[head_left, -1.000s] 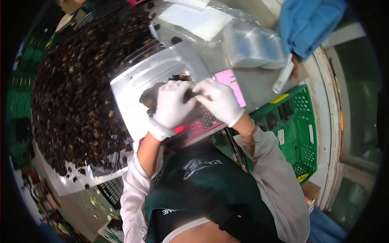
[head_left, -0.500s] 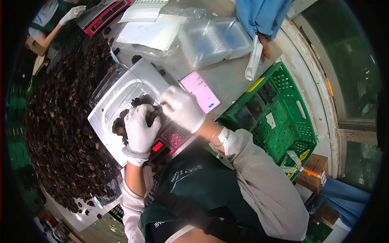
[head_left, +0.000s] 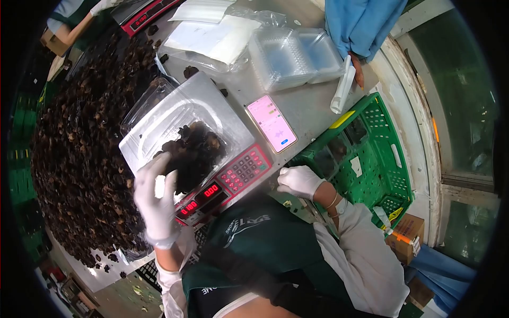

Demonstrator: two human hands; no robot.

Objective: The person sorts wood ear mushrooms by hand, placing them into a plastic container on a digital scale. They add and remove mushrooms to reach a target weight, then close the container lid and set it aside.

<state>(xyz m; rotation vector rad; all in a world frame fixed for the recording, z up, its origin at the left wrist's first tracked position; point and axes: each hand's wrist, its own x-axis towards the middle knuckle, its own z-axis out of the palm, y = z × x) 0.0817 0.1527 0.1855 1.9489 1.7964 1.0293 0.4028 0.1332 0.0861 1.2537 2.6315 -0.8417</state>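
Dark, crinkled pieces that look like wood ear mushrooms (head_left: 199, 151) lie heaped in a clear plastic tray on the metal pan of a digital scale (head_left: 225, 116). The scale's red display (head_left: 199, 199) reads 0.180 and 0.00. My left hand (head_left: 155, 204), in a white glove, is at the near left side of the heap. Its thumb and fingers are apart, with nothing visible between them. Away from the scale, my gloved right hand (head_left: 300, 181) is by the table edge near the green crate. Its fingers are curled closed, and whatever they may hold is hidden.
A large mound of the same dark mushrooms (head_left: 90, 153) covers the left. Beyond the scale are a phone (head_left: 271, 124), stacked clear trays (head_left: 281, 58) and white sheets (head_left: 212, 40). A green crate (head_left: 379, 177) holds filled trays. Another person's gloved hand (head_left: 103, 6) shows top left.
My left hand has drawn back from the heap and opened. My right hand has moved from above the scale to the right, beside the crate. The display now shows 0.180.
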